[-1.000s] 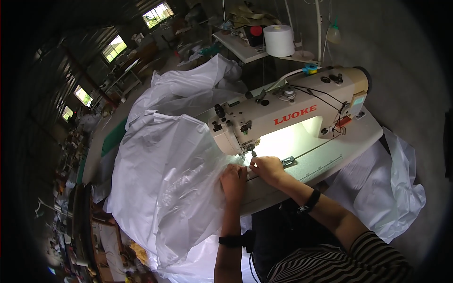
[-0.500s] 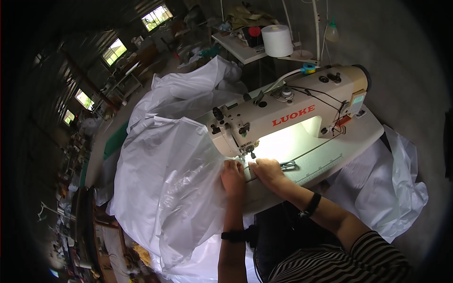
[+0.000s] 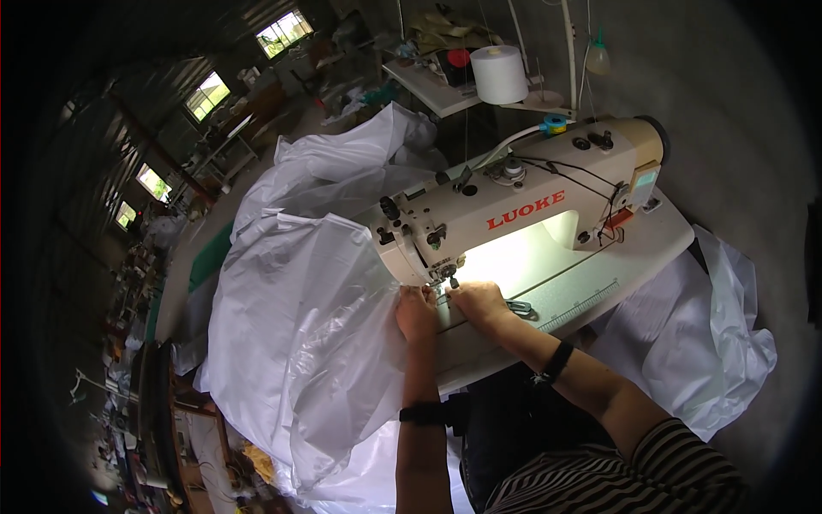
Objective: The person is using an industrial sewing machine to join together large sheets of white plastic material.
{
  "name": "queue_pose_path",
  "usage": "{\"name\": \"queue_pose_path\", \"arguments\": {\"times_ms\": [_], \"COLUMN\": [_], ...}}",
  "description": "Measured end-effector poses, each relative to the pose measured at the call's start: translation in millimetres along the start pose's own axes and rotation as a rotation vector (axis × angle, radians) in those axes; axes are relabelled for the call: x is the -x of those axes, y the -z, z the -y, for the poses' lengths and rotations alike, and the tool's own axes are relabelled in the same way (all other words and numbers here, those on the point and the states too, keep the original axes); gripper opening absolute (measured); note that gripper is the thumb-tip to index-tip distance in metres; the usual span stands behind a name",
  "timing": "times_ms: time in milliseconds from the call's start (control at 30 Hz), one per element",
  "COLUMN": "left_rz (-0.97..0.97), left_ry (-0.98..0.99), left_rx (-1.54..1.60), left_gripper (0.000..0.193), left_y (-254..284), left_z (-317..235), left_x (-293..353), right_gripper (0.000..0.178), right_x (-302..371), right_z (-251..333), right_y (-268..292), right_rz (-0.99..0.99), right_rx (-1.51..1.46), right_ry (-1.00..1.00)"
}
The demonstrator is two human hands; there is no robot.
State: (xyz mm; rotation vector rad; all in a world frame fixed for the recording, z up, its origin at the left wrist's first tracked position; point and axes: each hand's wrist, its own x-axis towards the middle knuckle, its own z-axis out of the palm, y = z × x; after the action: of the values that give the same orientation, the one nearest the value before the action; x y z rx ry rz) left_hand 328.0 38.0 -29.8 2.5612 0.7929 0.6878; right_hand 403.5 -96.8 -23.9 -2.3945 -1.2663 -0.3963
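Head view: a large, glossy white sheet (image 3: 287, 295) lies bunched to the left of a beige metal sewing machine (image 3: 535, 184) on a pale, flat desk (image 3: 638, 248). The left hand (image 3: 416, 313) touches the sheet's edge, fingers curled; the right hand (image 3: 481, 305) is just beside it, fingers bent close together below the machine's head. I cannot tell what either pinches.
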Motion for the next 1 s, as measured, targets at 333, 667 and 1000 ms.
{"name": "queue_pose_path", "arguments": {"times_ms": [333, 667, 1000], "left_rz": [0.078, 0.054, 0.814], "left_ry": [-0.027, -0.194, -0.335], "left_rx": [-0.164, -0.635, -0.202], "left_gripper": [0.032, 0.049, 0.018], "left_y": [38, 233, 184], "left_z": [-23, 28, -57], "left_x": [6, 170, 250], "right_gripper": [0.029, 0.014, 0.037], "right_x": [-3, 96, 176], "right_z": [-6, 41, 85], "right_y": [-4, 68, 52], "right_rz": [0.091, 0.290, 0.785], "right_rx": [-0.010, -0.806, -1.461], "right_ry": [0.014, 0.056, -0.364]}}
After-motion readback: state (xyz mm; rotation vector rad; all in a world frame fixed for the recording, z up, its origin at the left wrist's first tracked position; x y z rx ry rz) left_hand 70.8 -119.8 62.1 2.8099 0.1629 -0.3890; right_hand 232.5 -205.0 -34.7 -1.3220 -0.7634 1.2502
